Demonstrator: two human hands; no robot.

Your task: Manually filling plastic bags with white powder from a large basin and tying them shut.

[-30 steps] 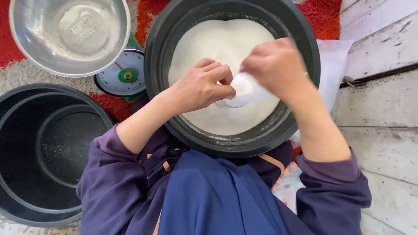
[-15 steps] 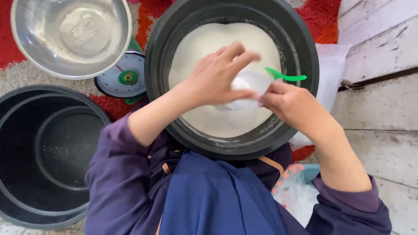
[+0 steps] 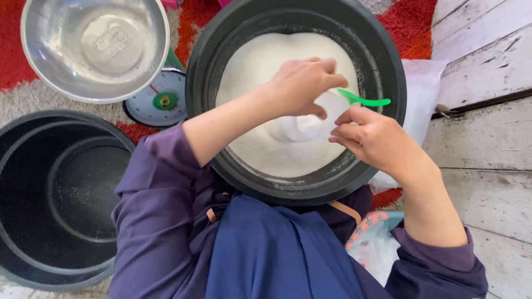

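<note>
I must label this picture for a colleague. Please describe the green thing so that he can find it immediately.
Find the large dark basin of white powder at top centre. Over its right side, just above the right hand, lies a thin curved green plastic handle. It is the only bright green thing inside the basin.

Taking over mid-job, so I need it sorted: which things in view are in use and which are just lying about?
In use:
- left hand and right hand on the small white bag
- green scoop
- black pot of white powder

Lying about:
- steel bowl
- dial scale
- empty black pot
</note>
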